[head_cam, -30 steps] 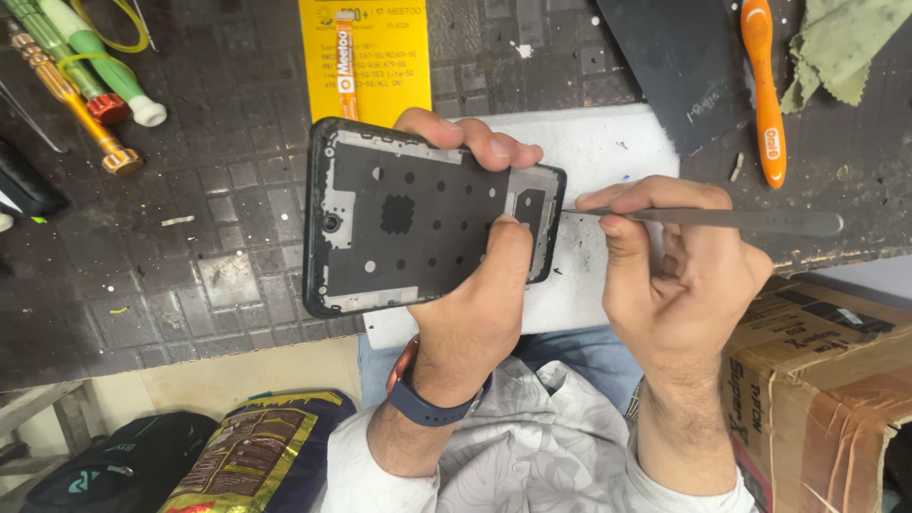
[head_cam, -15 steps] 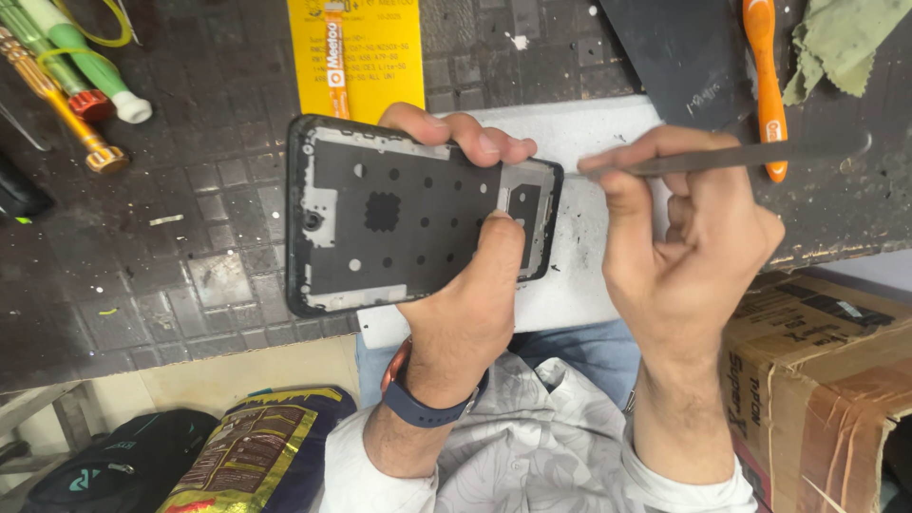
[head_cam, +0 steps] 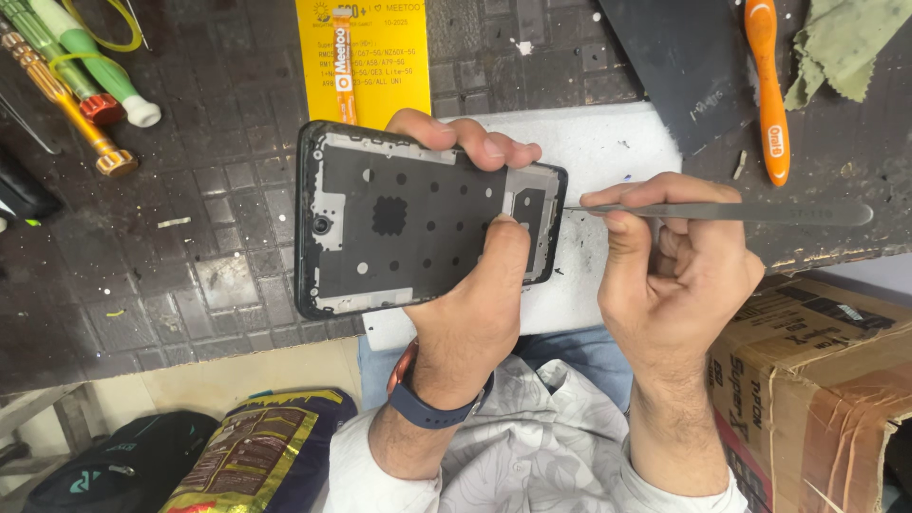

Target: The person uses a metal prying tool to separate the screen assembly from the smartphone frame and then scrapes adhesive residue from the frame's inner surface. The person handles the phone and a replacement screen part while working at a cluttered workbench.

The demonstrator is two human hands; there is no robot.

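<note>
My left hand (head_cam: pixel 470 285) grips an opened black phone frame (head_cam: pixel 418 218), thumb pressed on its inner metal plate, fingers curled over the far edge. The frame is held level above a white pad (head_cam: pixel 608 161) on the dark bench. My right hand (head_cam: pixel 670 261) pinches grey metal tweezers (head_cam: pixel 722 211), lying horizontal, with the tip just at the frame's right edge.
A yellow card package (head_cam: pixel 366 57) lies behind the phone. Screwdrivers (head_cam: pixel 76 81) lie at the far left. An orange toothbrush (head_cam: pixel 768 85), a black panel (head_cam: pixel 679 66) and a green cloth (head_cam: pixel 845 43) are at the right. A cardboard box (head_cam: pixel 817 380) stands below the bench edge.
The tweezers' tip has come down from the frame's upper right corner to its right edge. The phone frame has kept its place in my left hand.
</note>
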